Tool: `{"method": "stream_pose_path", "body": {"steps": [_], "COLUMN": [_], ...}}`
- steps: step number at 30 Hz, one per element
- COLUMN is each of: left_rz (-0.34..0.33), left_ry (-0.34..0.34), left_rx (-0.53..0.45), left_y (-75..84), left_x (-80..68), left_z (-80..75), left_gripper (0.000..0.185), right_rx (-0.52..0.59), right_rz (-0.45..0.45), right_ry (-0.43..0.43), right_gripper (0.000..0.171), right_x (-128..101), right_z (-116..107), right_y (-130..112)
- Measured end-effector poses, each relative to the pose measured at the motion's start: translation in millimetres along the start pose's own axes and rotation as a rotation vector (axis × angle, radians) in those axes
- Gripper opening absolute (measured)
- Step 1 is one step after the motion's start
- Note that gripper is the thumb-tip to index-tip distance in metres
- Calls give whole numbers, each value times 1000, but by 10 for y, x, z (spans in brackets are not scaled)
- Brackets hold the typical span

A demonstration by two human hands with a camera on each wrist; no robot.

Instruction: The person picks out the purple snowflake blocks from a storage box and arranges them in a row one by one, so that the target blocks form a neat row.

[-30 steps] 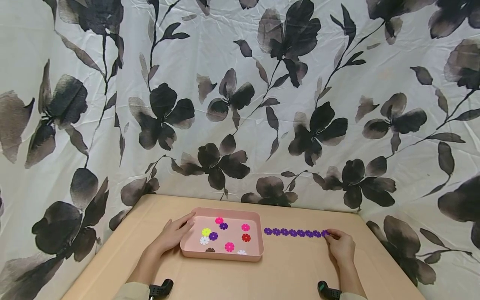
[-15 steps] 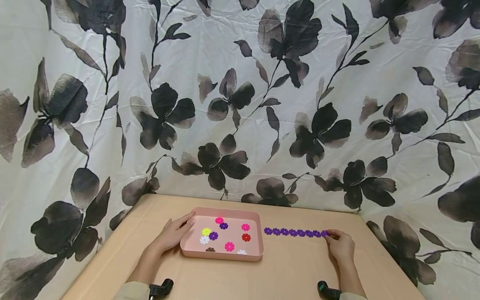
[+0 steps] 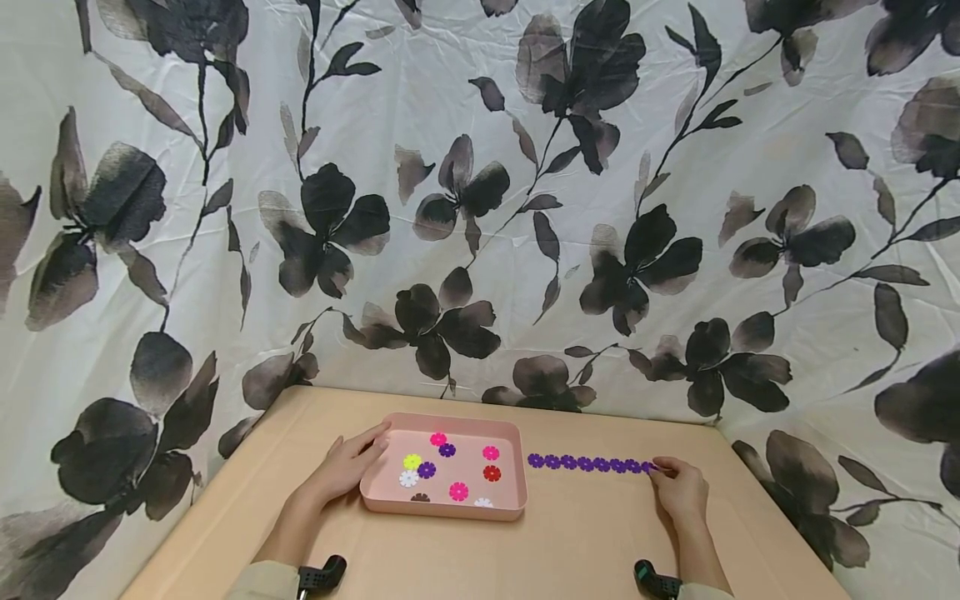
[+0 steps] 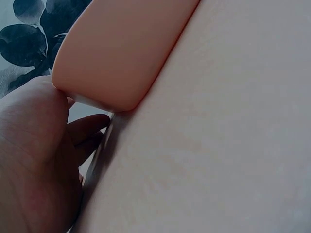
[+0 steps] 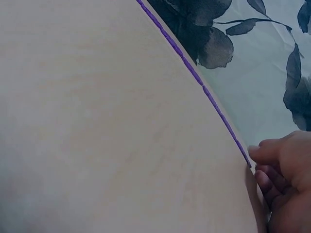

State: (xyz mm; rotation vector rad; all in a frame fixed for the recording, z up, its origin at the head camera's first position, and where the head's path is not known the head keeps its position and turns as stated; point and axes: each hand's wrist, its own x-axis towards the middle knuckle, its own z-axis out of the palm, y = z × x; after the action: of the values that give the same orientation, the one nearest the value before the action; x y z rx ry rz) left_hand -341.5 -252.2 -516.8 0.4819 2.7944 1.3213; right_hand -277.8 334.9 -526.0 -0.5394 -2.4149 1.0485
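A chain of several purple flower-shaped discs lies in a line on the tabletop, to the right of a pink tray. My right hand pinches the purple flower disc at the right end of this chain between thumb and index finger. In the right wrist view the chain appears edge-on and runs up to the fingertips. My left hand rests with relaxed fingers against the left side of the tray. From the left wrist, the tray's outer wall shows beside the hand.
Inside the tray lie loose flower discs: pink, yellow, red, white, brown and purple. The light brown tabletop ends at a floral cloth behind it.
The head view shifts very slightly. Both hands, the tray and the purple chain keep their places.
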Motion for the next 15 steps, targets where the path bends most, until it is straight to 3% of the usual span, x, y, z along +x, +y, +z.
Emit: {"method": "stream_pose_path", "body": {"steps": [7, 15], "left_rz": [-1, -8], "left_ry": [-6, -17], "left_rx": [-8, -18], "left_y": [-3, -4], "left_x": [-8, -38], "left_z": [-24, -25], "left_gripper": [56, 57], "right_rx": [132, 193], "right_rz": [-19, -197], "right_ry": [-1, 15], "right_gripper": [26, 21], "right_x": [-43, -107], "right_z": [-11, 156], "right_y": [-278, -769]}}
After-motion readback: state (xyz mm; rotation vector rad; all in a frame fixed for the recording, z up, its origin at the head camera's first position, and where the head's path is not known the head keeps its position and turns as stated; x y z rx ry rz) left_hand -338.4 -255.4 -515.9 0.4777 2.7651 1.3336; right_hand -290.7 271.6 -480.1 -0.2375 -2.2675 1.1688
